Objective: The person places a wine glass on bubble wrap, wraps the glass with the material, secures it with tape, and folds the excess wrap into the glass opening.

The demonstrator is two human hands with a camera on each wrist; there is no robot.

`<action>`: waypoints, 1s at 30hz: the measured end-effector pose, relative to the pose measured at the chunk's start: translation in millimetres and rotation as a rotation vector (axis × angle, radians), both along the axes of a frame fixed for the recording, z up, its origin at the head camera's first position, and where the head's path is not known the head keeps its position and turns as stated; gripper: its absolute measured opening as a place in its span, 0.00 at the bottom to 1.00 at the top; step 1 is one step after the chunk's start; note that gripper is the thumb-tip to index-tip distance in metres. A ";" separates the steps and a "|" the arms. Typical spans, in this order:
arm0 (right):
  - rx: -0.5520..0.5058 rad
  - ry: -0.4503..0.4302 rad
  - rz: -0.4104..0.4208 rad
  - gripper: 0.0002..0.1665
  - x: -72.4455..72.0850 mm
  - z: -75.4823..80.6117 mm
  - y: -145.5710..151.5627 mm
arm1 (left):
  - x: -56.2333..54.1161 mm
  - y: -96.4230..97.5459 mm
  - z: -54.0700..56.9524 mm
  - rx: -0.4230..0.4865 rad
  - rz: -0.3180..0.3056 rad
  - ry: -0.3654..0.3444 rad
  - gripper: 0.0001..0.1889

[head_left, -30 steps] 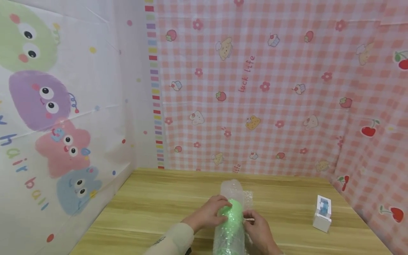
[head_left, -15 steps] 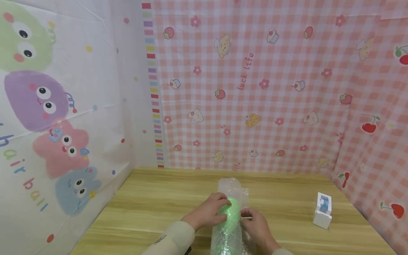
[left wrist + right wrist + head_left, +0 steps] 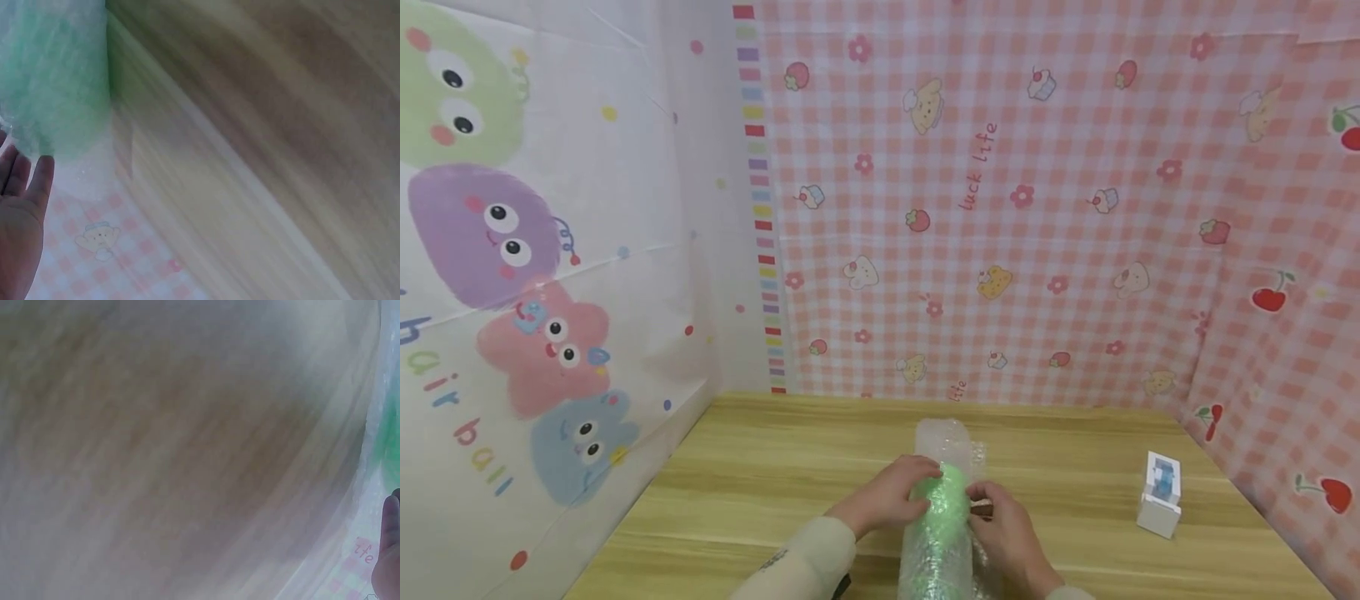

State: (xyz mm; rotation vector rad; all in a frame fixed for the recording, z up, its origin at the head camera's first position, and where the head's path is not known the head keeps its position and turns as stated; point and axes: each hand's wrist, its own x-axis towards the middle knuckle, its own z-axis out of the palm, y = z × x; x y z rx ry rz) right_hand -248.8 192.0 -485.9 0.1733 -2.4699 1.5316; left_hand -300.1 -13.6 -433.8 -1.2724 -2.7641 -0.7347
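Note:
A bright green object, its kind hidden by the wrapping [image 3: 946, 504], lies in a long roll of clear bubble wrap [image 3: 942, 437] on the table. My left hand [image 3: 889, 497] holds the roll from its left side, fingers bent over the top and thumb nearer me. On the right side, my right hand [image 3: 1009, 533] pinches the wrap's edge between thumb and fingers. The left wrist view has the green part [image 3: 59, 81] blurred behind the plastic, with the left hand [image 3: 25, 212] against it. Only a bit of the right hand [image 3: 389, 550] shows in the right wrist view.
A small white box [image 3: 1159, 508] with a light blue item in its open top stands at the right of the wood-grain table [image 3: 775, 467]. A pink checked cloth [image 3: 1000, 250] hangs behind, and a white cartoon sheet [image 3: 647, 350] hangs at the left.
The head view has shifted slightly. The right thumb and fingers have changed position a little at the wrap's edge, with a wider gap behind their tips. The left hand stays on the roll.

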 end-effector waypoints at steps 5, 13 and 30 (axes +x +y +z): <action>-0.030 -0.037 -0.013 0.15 1.5 0.0 1.8 | 1.4 -0.3 -4.1 0.043 0.005 -0.008 0.18; -0.054 -0.040 -0.039 0.16 2.9 -3.2 3.6 | 0.9 -0.9 -6.2 0.072 0.033 -0.070 0.21; -0.060 -0.111 -0.090 0.07 0.9 3.2 5.8 | 0.3 3.3 -2.4 -0.014 -0.006 -0.002 0.18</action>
